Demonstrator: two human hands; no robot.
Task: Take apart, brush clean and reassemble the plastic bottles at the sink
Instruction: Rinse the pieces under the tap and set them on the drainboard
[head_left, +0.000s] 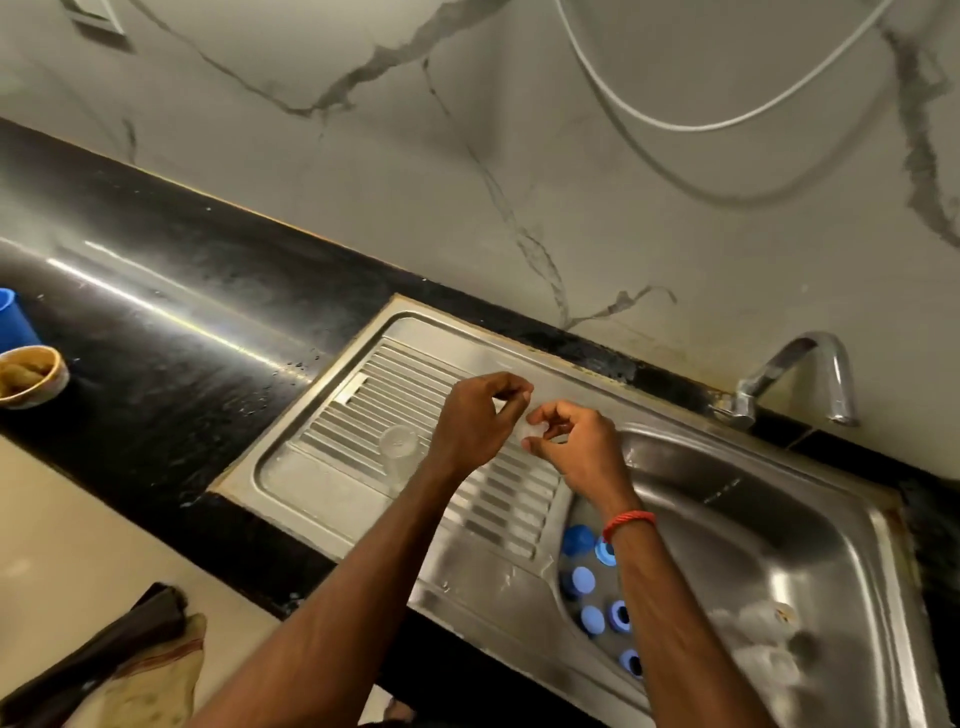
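Observation:
Both my hands hover over the ribbed steel drainboard (363, 410). My left hand (478, 421) pinches something small and pale at its fingertips. Close beside it, my right hand (576, 441) holds a small clear plastic piece (535, 429). A clear plastic bottle part (399, 449) stands upright on the drainboard, left of my left wrist. Several blue caps and rings (582, 579) lie in the sink basin (779, 519) along its left wall, partly hidden by my right forearm. Pale clear plastic pieces (753, 639) lie at the basin's bottom right.
A chrome tap (800, 374) curves over the basin's back edge. On the black counter (156, 338) at far left stand a blue cup (13, 317) and a bowl (31, 376). A white hose (675, 122) loops on the marble wall. A cloth (135, 670) lies at bottom left.

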